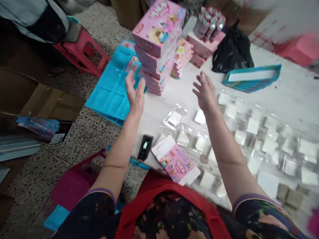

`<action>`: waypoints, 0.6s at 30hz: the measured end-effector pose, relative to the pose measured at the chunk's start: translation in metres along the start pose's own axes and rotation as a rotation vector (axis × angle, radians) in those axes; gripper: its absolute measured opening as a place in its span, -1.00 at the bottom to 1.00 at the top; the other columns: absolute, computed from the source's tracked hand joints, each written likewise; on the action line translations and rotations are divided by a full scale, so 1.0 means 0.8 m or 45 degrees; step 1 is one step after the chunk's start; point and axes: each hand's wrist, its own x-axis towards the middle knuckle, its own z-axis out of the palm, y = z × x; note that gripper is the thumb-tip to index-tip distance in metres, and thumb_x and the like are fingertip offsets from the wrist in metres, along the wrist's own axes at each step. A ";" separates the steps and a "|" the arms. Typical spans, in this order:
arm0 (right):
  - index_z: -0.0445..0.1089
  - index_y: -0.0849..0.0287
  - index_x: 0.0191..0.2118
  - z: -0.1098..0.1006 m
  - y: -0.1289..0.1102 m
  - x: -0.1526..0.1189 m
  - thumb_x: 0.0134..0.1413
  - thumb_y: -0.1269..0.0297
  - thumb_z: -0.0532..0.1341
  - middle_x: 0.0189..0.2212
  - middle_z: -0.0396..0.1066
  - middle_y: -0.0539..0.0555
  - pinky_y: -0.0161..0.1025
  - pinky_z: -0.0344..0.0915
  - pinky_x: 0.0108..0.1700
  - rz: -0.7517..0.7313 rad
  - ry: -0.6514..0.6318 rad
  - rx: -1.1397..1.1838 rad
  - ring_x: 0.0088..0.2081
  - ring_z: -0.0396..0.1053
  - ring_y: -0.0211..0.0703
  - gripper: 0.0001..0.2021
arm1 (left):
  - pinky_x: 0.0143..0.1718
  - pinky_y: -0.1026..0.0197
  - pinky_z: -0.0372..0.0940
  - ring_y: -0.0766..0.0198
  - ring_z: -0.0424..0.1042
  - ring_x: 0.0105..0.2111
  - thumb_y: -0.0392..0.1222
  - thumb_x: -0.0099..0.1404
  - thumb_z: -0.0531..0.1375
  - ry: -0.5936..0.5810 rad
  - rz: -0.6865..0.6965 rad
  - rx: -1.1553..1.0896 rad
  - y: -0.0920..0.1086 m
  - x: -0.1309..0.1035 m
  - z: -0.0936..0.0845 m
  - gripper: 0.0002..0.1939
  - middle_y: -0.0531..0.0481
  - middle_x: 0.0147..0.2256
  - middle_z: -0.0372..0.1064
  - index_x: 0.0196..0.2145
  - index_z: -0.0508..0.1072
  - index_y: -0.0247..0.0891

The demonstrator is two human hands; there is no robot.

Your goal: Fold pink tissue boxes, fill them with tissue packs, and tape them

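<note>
The stack of pink boxes (158,43) stands on the counter (155,108) beside the blue tray (108,88), piled perhaps to save room, while white packets (253,125) lie spread, seemingly kept separate. Both arms stretch forward, the left hand (136,94) nearest the stack, the right hand (206,92) near the packets, each grip wide and holding nothing.

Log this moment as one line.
left hand: open, empty, near pink boxes | right hand: open, empty, above table | pink carton: on table

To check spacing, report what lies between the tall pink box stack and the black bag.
The head view shows smaller pink cartons beside the stack, then pink boxes bearing a shiny bundle.
</note>
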 end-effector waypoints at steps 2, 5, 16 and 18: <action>0.46 0.03 -0.10 -0.066 0.006 -0.112 0.13 0.10 0.19 0.00 0.44 0.08 0.00 0.32 0.03 0.248 0.178 -0.089 0.00 0.44 -0.12 -0.74 | 0.22 0.02 0.15 0.16 0.33 0.05 -0.02 0.26 0.23 -0.182 -0.196 0.030 -0.014 -0.089 -0.027 -0.64 -0.05 0.01 0.37 -0.02 0.41 -0.17; 0.47 -0.01 -0.25 -0.126 0.022 -0.289 -0.06 0.21 0.34 -0.10 0.48 0.04 -0.20 0.45 -0.12 0.639 0.538 -0.088 -0.20 0.48 -0.22 -0.82 | 0.20 -0.06 0.13 -0.02 0.33 -0.03 -0.09 0.07 0.37 -0.706 -0.389 0.320 -0.035 -0.212 -0.053 -0.80 -0.12 -0.24 0.43 -0.32 0.53 -0.15; 0.35 0.14 -0.39 -0.108 0.102 -0.483 -0.09 0.15 0.33 -0.44 0.50 0.05 -0.24 0.36 -0.31 1.421 0.664 0.311 -0.41 0.44 -0.18 -0.79 | 0.04 0.12 0.18 0.04 0.28 0.00 -0.05 0.26 0.16 -1.422 -0.215 1.391 -0.069 -0.318 -0.032 -0.74 -0.19 -0.15 0.37 -0.27 0.49 -0.30; 0.35 0.16 -0.39 -0.102 0.109 -0.481 -0.16 0.12 0.35 -0.42 0.52 0.11 -0.21 0.34 -0.34 1.374 0.638 0.264 -0.41 0.45 -0.13 -0.74 | -0.01 0.17 0.20 0.10 0.34 -0.05 -0.05 0.27 0.15 -1.442 -0.283 1.336 -0.066 -0.321 -0.033 -0.74 -0.15 -0.20 0.41 -0.26 0.49 -0.29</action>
